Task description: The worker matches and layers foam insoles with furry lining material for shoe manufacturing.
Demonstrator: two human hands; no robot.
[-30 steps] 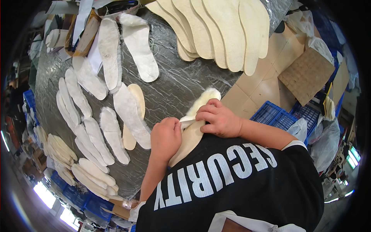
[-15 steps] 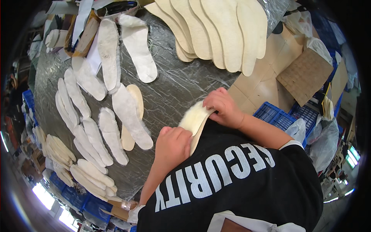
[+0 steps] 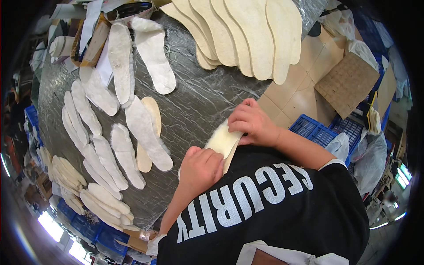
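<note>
At the table's near edge, close to my body, I hold a cream fleece insole [image 3: 224, 140] that has a flat beige layer under its fluffy face. My left hand [image 3: 201, 167] is closed over its lower end, thumb and fingers pressing on it. The upper end is pinched by my right hand [image 3: 251, 122], fingers curled over the edge. Part of the insole is hidden behind both hands. To the left of my hands, a white fluffy insole [image 3: 148, 132] lies across a flat beige insole [image 3: 144, 160] on the dark plastic-covered table [image 3: 194, 104].
Several flat cream insoles [image 3: 247, 35] lie fanned out at the far edge. More white fleece insoles [image 3: 104, 159] spread over the left side. A cardboard box [image 3: 93, 42] stands at the far left. Blue crates [image 3: 312, 131] and a brown board [image 3: 347, 82] are on the right, beyond the table.
My right hand has shifted slightly left along the insole's upper end. The left hand has moved slightly right and down, and the insole has tilted a little.
</note>
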